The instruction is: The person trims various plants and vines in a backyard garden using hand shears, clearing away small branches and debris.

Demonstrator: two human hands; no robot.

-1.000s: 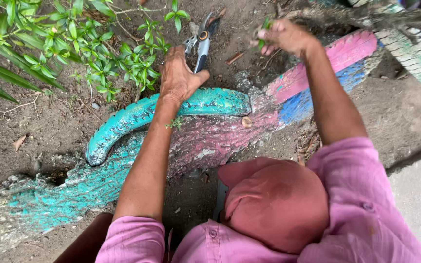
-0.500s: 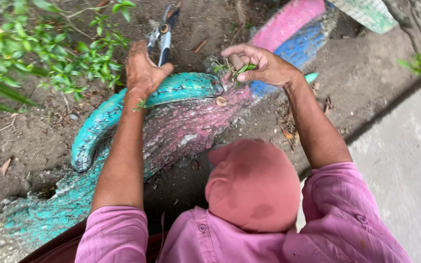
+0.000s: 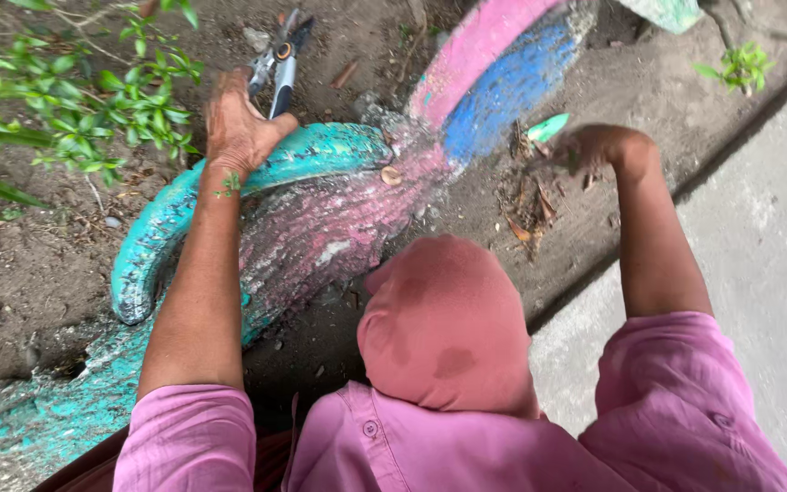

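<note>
pink short-sleeved shirt (image 3: 430, 446), buttoned, one small button visible near the collar. sleeves end above the elbows, forearms bare. head covered by a dusty pink cloth cap (image 3: 444, 323) with a few darker damp-looking patches. left hand (image 3: 239, 128) and right hand (image 3: 598, 150) bare, no gloves.

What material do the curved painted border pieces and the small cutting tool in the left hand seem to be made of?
The curved turquoise, pink and blue painted border pieces look like old rubber tyres set in soil: ribbed tread shows under the flaking matte paint, though painted concrete is possible. The small pruning shears in the left hand seem to be metal: grey, slightly shiny blades with a round pivot; the handles are hidden.
</note>
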